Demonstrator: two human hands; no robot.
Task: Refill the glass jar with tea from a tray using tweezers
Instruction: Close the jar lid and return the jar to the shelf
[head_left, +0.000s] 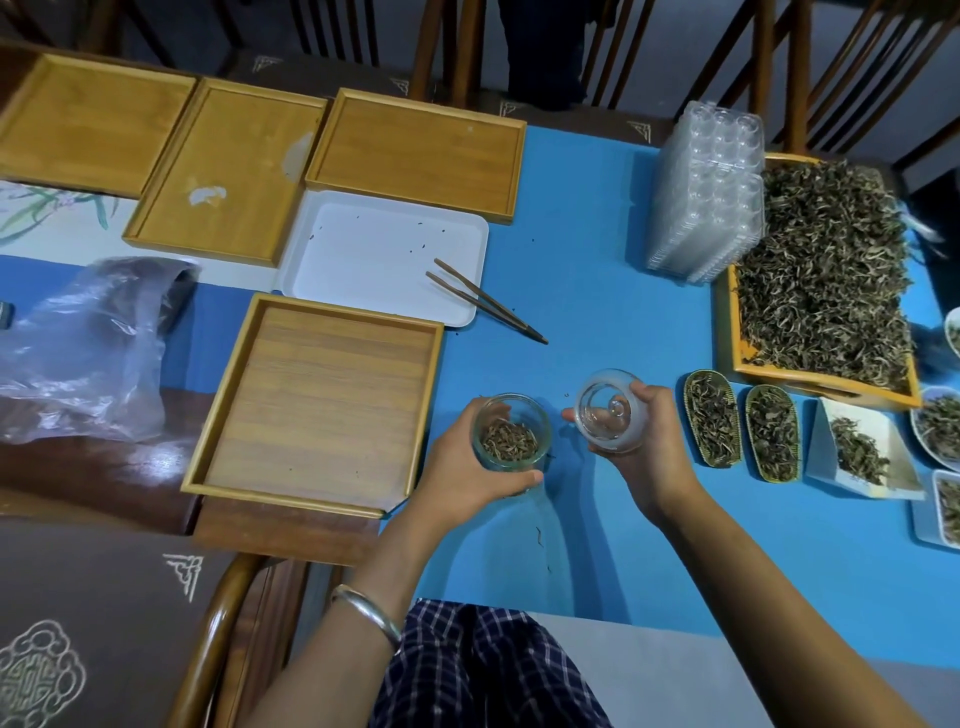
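Left hand (470, 462) grips the upright glass jar (511, 432); right hand (641, 441) holds its lid (609, 414). Tweezers (485, 300) lie diagonally, tips toward far-left.

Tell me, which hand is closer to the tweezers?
Right. The right hand, holding the glass lid, sits just below the tweezers tip. The left hand, gripping the jar, is slightly farther.

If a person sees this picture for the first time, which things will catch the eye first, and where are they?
First the two hands in the middle: the left hand grips a glass jar with a little tea inside, and the right hand holds its glass lid beside it. Next, the big wooden tray of loose tea at the right edge. The tweezers lie unused beyond the jar, half on a white tray.
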